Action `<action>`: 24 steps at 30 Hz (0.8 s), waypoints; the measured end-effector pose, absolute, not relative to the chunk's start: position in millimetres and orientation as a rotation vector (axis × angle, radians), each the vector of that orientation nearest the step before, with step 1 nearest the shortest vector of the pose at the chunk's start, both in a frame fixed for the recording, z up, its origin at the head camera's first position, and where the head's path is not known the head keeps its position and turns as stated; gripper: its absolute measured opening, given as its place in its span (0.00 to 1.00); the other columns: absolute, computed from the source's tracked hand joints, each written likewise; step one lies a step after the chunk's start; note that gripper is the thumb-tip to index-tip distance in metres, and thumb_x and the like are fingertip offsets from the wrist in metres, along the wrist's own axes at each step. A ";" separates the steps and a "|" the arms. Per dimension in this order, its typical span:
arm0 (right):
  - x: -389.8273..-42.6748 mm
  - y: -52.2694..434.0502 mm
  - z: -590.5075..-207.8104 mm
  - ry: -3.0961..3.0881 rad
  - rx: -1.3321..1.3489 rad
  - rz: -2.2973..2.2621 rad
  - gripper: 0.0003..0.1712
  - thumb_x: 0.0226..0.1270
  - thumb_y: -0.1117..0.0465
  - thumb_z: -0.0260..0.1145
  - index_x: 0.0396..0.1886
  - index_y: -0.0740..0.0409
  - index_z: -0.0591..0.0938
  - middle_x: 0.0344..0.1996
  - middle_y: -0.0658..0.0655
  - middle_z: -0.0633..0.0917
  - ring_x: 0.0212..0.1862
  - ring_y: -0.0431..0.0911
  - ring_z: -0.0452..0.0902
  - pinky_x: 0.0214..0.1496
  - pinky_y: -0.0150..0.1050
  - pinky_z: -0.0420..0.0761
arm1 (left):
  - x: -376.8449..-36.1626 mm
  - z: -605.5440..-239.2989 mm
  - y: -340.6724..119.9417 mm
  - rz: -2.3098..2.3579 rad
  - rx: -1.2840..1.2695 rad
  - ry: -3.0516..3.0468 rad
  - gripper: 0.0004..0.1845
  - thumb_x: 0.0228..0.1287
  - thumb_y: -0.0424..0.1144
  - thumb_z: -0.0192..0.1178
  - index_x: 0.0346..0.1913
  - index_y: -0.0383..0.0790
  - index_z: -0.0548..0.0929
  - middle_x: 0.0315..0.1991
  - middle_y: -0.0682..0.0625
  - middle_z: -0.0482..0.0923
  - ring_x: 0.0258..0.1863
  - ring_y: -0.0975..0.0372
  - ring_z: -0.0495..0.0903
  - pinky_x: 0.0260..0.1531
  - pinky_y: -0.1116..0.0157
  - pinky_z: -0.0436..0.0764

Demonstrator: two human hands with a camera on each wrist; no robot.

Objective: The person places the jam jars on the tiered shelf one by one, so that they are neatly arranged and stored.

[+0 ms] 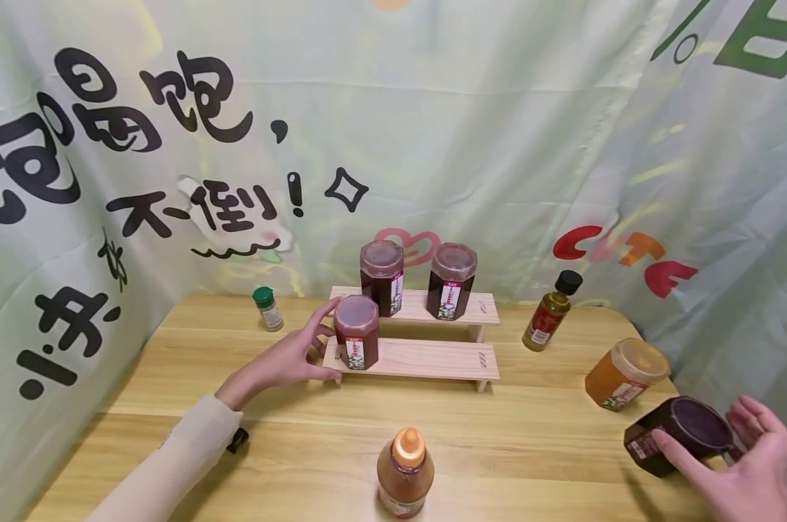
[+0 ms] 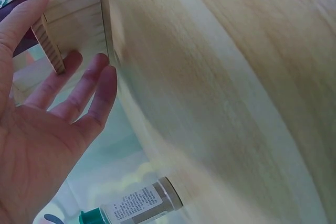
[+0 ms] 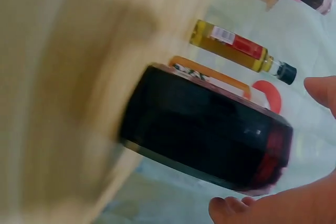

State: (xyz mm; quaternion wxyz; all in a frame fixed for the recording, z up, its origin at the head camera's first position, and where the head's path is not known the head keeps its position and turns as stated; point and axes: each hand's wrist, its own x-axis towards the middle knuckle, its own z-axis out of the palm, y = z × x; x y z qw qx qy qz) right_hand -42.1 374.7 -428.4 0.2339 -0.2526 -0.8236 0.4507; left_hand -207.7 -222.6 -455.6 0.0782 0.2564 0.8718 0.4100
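A dark red jar (image 1: 356,332) stands upright on the left end of the lower wooden step (image 1: 426,359). My left hand (image 1: 322,339) is spread open beside it, with the thumb at the step's front edge and the index fingertip by the lid. In the left wrist view its straight fingers (image 2: 100,85) sit by the end of the step (image 2: 79,19). A dark purple jar (image 1: 643,442) lies tilted at the table's right front. My right hand (image 1: 696,428) reaches around that jar (image 3: 199,135) with fingers extended, thumb against its side and the others apart from it.
Two dark jars (image 1: 381,275) (image 1: 452,279) stand on the upper step. A green-capped spice bottle (image 1: 267,308), an oil bottle (image 1: 550,312), a tilted orange jar (image 1: 625,373) and an orange-capped bottle (image 1: 404,471) are on the wooden table (image 1: 530,442). A printed curtain hangs behind.
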 end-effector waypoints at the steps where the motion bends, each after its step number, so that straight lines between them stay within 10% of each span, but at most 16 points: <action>1: -42.7 377.7 -432.1 -2.284 -0.694 1.242 0.66 0.60 0.64 0.83 0.87 0.38 0.51 0.72 0.46 0.62 0.74 0.39 0.60 0.69 0.19 0.54 | -207.7 -455.3 -222.9 1.228 0.758 2.610 0.72 0.59 0.46 0.86 0.90 0.65 0.39 0.64 0.42 0.82 0.46 0.59 0.86 0.51 0.50 0.84; 7: -49.1 386.5 -446.3 -2.412 -0.723 1.231 0.69 0.64 0.59 0.83 0.89 0.46 0.43 0.70 0.64 0.64 0.53 0.37 0.67 0.45 0.14 0.62 | -207.1 -455.4 -223.6 1.248 0.762 2.598 0.71 0.60 0.45 0.86 0.90 0.63 0.40 0.64 0.41 0.82 0.46 0.58 0.86 0.51 0.48 0.84; 12: -49.9 383.1 -454.1 -2.407 -0.816 1.236 0.69 0.63 0.61 0.83 0.89 0.50 0.44 0.75 0.70 0.60 0.59 0.46 0.67 0.49 0.13 0.60 | -206.8 -456.4 -223.9 1.249 0.767 2.600 0.70 0.59 0.45 0.86 0.90 0.62 0.40 0.64 0.41 0.82 0.46 0.57 0.86 0.50 0.47 0.84; 18: -49.6 390.0 -465.8 -2.198 -0.665 1.564 0.56 0.61 0.74 0.81 0.76 0.39 0.57 0.58 0.46 0.71 0.45 0.20 0.70 0.44 0.15 0.72 | -205.3 -455.3 -225.4 1.238 0.748 2.604 0.71 0.59 0.44 0.86 0.90 0.65 0.40 0.63 0.43 0.83 0.46 0.58 0.86 0.51 0.48 0.83; 24: -47.8 398.5 -461.5 -1.893 -0.497 1.911 0.42 0.58 0.83 0.77 0.59 0.43 0.70 0.42 0.33 0.85 0.40 0.25 0.84 0.36 0.21 0.81 | -205.4 -453.8 -223.7 1.237 0.748 2.608 0.71 0.59 0.46 0.86 0.90 0.66 0.40 0.64 0.43 0.82 0.48 0.58 0.86 0.52 0.49 0.83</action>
